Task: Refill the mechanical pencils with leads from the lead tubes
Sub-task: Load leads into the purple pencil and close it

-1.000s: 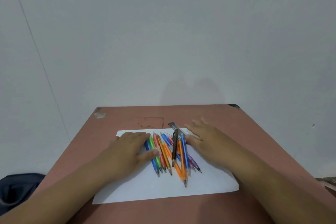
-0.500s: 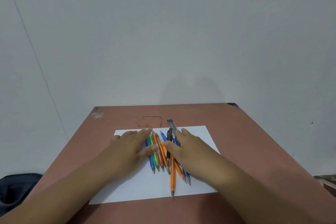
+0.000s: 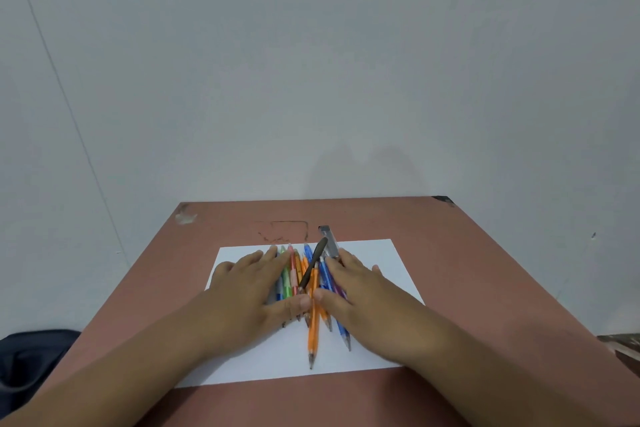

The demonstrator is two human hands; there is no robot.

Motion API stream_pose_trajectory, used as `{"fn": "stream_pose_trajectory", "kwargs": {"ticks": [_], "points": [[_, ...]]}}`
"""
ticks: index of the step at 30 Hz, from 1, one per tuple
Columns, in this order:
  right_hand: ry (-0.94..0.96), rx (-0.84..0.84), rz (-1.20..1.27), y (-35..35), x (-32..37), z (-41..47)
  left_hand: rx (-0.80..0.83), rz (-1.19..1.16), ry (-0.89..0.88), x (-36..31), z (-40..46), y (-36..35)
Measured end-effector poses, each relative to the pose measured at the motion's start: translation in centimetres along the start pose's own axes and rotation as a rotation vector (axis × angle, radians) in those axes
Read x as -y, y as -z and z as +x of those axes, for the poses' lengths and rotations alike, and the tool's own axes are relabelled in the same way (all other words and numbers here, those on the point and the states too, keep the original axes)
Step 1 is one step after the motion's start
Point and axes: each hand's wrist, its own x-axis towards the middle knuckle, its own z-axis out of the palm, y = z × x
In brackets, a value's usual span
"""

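While both hands lie flat on the white paper sheet (image 3: pixel 367 255) in the lower centre of the frame, a bundle of coloured mechanical pencils (image 3: pixel 304 284) is pressed between them. The left hand (image 3: pixel 249 291) is laid palm down against the left side of the bundle, its fingers straight and pointing toward the upper edge of the sheet, with the thumb stretched across the lower parts of the pencils. The right hand (image 3: pixel 360 291) is laid the same way against the right side, fingers straight, its thumb nearly meeting the other thumb over the bundle. Nothing is gripped by either hand; the pencils are only touched and pushed by flat fingers. An orange pencil (image 3: pixel 313 326) is seen sticking out below the thumbs, its tip toward the lower edge of the sheet. A black pencil (image 3: pixel 313 265) lies slanted across the top of the bundle. A clear lead tube (image 3: pixel 329 240) with a dark cap rests just above the right fingertips, partly off the upper edge of the paper. The sheet lies on a reddish-brown table (image 3: pixel 467 253), which stands against a pale wall (image 3: pixel 311 62). A dark bag (image 3: pixel 31 357) is visible at the lower left.
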Motion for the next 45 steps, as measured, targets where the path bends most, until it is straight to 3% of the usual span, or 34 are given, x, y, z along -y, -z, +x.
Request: {"fn": "stream_pose_trajectory", "kwargs": {"ticks": [14,19,26,33,45], "points": [[-0.047,-0.065,-0.127,2.7,-3.7,0.4,0.002,0.025,-0.092,-0.2,-0.4,-0.7],[-0.126,-0.03,-0.108,3.1,-4.8,-1.7,0.016,-0.023,-0.053,-0.4,-0.9,-0.4],[-0.007,0.021,-0.042,2.7,-4.1,-5.5,0.062,-0.047,0.061,1.1,-3.1,0.0],[-0.044,0.043,-0.141,2.4,-6.6,-5.6,0.031,-0.069,0.095,3.1,-5.6,-0.6],[-0.037,-0.004,-0.207,3.7,-7.4,-1.1,-0.017,-0.025,0.018,5.7,0.6,-0.1]]}}
